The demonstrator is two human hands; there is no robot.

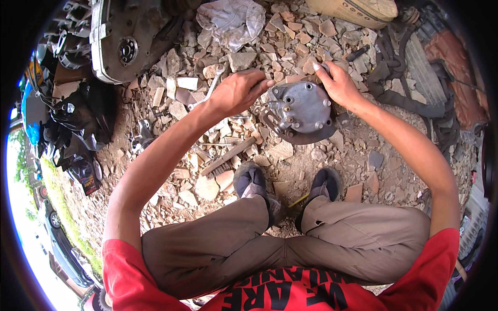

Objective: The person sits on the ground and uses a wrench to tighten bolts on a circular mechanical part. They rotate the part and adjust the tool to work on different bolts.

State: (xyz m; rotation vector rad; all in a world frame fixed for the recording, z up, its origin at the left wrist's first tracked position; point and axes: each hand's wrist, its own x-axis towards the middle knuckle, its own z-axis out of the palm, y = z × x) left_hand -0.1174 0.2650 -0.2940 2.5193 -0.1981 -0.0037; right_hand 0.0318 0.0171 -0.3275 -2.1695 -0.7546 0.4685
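Observation:
A round grey metal housing (306,109), with bolt heads, holes and a small fitting on its top face, lies on the rubble in front of my feet. At its upper left is my left hand (241,90), fingers curled in and thumb stretched toward the housing; whatever they hold is hidden. My right hand (338,85) is at the housing's upper right, its fingers and thumb pinched round something small and dark that I cannot make out. A combination wrench (210,88) slants beside my left wrist. Nearer my feet lies a wooden-handled wire brush (228,157).
A large metal casing (122,46) stands at the far left, near a black plastic bag (85,116). A white rag (232,22) and a yellowish container (358,11) lie at the far side. Dark hose (399,98) curves on the right. My shoes (251,179) rest on broken stones.

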